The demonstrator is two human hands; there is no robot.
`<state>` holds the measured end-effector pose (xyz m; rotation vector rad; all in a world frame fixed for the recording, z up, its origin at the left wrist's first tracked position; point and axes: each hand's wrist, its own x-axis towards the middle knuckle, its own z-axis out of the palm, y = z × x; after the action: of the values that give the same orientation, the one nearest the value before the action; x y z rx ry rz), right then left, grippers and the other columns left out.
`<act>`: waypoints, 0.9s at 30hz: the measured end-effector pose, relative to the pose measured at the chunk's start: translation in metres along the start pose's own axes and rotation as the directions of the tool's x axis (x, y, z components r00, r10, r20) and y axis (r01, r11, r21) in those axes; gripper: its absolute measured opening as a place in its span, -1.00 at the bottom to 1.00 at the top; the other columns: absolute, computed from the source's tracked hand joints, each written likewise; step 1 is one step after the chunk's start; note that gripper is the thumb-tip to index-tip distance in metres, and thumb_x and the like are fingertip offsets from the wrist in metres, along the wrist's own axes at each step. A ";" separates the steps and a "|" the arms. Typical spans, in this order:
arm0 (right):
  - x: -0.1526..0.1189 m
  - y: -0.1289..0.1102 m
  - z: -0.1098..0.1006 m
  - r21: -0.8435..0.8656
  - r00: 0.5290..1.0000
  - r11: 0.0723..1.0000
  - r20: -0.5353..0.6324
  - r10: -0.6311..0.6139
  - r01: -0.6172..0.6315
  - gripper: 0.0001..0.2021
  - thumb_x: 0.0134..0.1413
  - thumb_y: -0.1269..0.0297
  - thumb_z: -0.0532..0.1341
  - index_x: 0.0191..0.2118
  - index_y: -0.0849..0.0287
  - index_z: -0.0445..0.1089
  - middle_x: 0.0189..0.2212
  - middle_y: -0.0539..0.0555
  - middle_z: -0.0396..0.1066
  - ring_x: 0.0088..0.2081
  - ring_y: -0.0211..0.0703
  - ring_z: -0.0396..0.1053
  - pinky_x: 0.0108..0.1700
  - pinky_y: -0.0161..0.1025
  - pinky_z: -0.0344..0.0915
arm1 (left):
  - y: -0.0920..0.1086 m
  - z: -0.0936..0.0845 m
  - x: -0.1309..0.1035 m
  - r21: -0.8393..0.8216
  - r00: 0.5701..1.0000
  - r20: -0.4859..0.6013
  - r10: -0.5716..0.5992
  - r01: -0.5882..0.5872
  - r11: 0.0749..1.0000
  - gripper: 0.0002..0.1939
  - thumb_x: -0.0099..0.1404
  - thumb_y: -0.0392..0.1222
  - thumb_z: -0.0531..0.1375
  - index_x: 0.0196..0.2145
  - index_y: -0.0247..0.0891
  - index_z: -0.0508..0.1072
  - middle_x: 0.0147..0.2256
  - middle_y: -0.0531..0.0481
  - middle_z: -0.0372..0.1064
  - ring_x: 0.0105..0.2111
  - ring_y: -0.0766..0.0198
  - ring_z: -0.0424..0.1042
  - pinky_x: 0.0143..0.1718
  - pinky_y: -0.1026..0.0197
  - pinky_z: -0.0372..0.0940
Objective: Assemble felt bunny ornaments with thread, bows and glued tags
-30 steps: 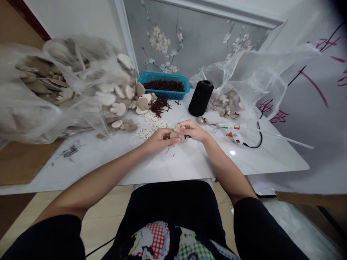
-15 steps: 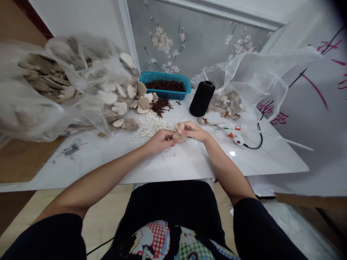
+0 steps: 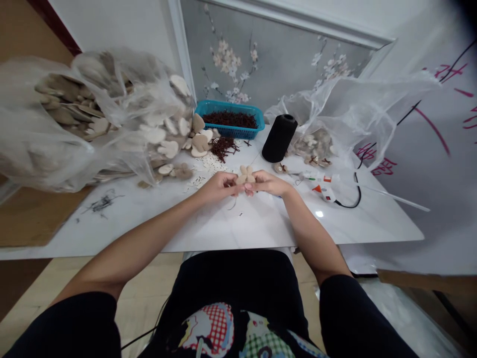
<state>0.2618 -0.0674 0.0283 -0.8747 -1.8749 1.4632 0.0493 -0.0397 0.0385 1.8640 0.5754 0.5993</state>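
Note:
A beige felt piece (image 3: 246,175) with rounded lobes is held between both hands over the white table. My left hand (image 3: 224,186) grips its left side, fingers closed. On its right side my right hand (image 3: 265,183) has its fingers closed too, and the thumbs nearly meet at its lower edge. A thin thread (image 3: 233,203) hangs below my left hand. Behind the hands stands a black thread cone (image 3: 279,138). Small white strips (image 3: 208,165) lie scattered just beyond my left hand, beside a pile of dark brown pieces (image 3: 222,148).
A blue basket (image 3: 257,133) of brown pieces stands at the back. Clear bags (image 3: 122,117) of felt pieces fill the left; another bag (image 3: 346,107) is at the back right. A glue gun (image 3: 323,192) and its cable lie right. Black thread scraps (image 3: 102,203) lie left.
The felt piece has been turned so its lobes point up, and both hands now hold it from its sides. The view has shifted slightly.

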 end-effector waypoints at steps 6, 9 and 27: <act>0.003 0.002 0.002 0.146 0.935 0.980 -0.345 -0.080 0.138 -0.61 0.09 -0.08 0.28 -0.48 0.13 0.24 -0.61 -0.12 0.22 -0.51 -0.32 0.23 -0.35 -0.28 0.24 | 0.003 -0.037 0.005 0.301 0.985 -0.161 -0.059 0.106 0.948 -0.56 0.21 0.21 0.20 -0.41 -0.30 0.43 -0.49 -0.05 0.43 -0.47 0.28 0.39 -0.38 0.24 0.32; 0.006 0.003 -0.002 0.247 0.839 0.942 -0.541 -0.060 0.227 -0.58 -0.01 -0.12 0.33 -0.44 0.11 0.22 -0.65 -0.17 0.09 -0.57 -0.33 0.14 -0.34 -0.25 0.27 | -0.004 -0.070 0.003 0.690 0.902 -0.405 -0.149 0.409 0.597 -0.65 0.23 0.09 0.21 -0.33 -0.29 0.48 -0.35 -0.18 0.48 -0.33 0.10 0.45 -0.25 0.10 0.32; 0.022 0.000 0.053 0.070 0.990 0.989 -0.051 0.132 -0.128 -0.55 0.11 -0.09 0.23 -0.09 0.20 0.36 -0.53 -0.07 0.36 -0.48 -0.30 0.32 -0.33 -0.27 0.32 | -0.003 -0.111 -0.015 0.746 0.737 -0.582 -0.344 0.652 0.136 -0.68 0.17 -0.31 0.22 -0.10 -0.45 0.49 -0.06 -0.48 0.41 -0.04 -0.24 0.43 -0.04 -0.10 0.31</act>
<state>0.2067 -0.0809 0.0187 -1.0113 -1.7469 1.5541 -0.0335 0.0291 0.0699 2.3808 2.0510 -0.0621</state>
